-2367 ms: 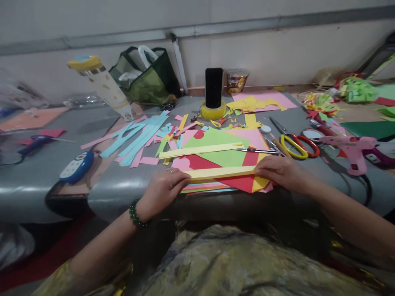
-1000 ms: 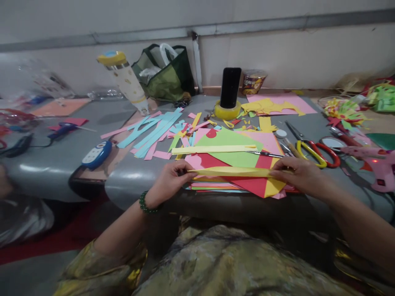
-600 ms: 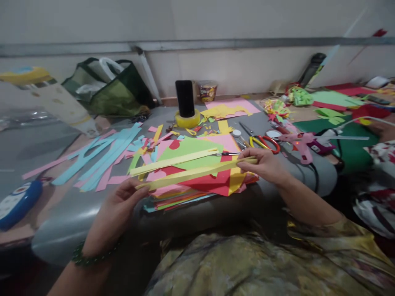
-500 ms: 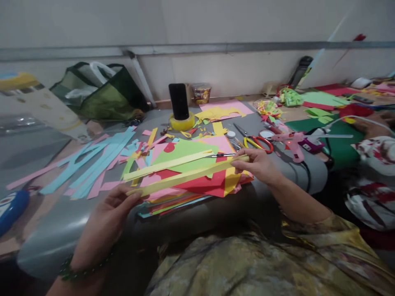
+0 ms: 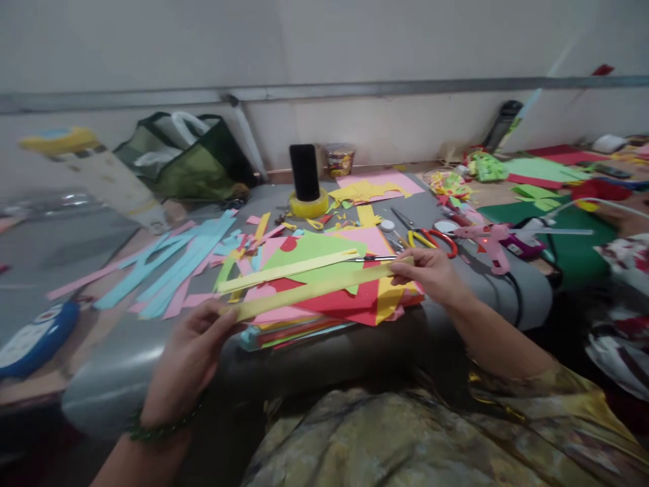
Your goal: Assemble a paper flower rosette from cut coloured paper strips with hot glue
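A long pale yellow paper strip (image 5: 314, 291) stretches between my hands over a stack of coloured paper. My left hand (image 5: 195, 348) pinches its left end, and my right hand (image 5: 428, 274) is closed on the right end. Just behind it, another pale yellow strip (image 5: 289, 268) lies on a green sheet (image 5: 314, 249). A thin metal tool (image 5: 372, 258) rests on the stack near my right fingertips; its right end is hidden. Red paper (image 5: 349, 304) shows under the held strip.
Scissors (image 5: 430, 238) and a pink glue gun (image 5: 489, 245) lie to the right. A phone (image 5: 305, 172) stands at a yellow tape roll (image 5: 309, 204). Blue strips (image 5: 175, 260) spread at the left, near a green bag (image 5: 193, 159). Another person's hand (image 5: 616, 220) is at the far right.
The view has shifted, so the scene sits slightly further right and the background lower. Both hands still hold the strip, which now shows its flat face more broadly.
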Available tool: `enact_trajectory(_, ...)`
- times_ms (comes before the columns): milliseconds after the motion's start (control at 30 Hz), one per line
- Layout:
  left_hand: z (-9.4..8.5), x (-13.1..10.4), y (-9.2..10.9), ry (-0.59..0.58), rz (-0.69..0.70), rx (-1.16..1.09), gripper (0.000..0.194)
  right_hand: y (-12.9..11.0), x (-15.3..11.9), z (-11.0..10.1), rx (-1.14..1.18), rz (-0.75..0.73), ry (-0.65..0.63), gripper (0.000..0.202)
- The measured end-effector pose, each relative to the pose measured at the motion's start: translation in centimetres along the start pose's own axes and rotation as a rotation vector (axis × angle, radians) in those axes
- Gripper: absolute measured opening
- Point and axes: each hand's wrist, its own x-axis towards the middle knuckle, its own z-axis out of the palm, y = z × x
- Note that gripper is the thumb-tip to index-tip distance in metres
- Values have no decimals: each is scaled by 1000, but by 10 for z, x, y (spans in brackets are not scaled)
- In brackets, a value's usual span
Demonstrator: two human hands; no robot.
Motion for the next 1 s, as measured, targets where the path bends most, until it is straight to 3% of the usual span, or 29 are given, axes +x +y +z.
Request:
enact_trajectory(233,1,8,-11,-36,98,-60,53,1,4,-6,-128,-58,37,59)
enact_trajectory(633,4,13,-15,-53,52,-176,54,17,10,-11,-80,-38,132,54)
enact_trajectory(1000,3,14,-16,-68,81,-178,46,16,9,-7,-61,81,133,57)
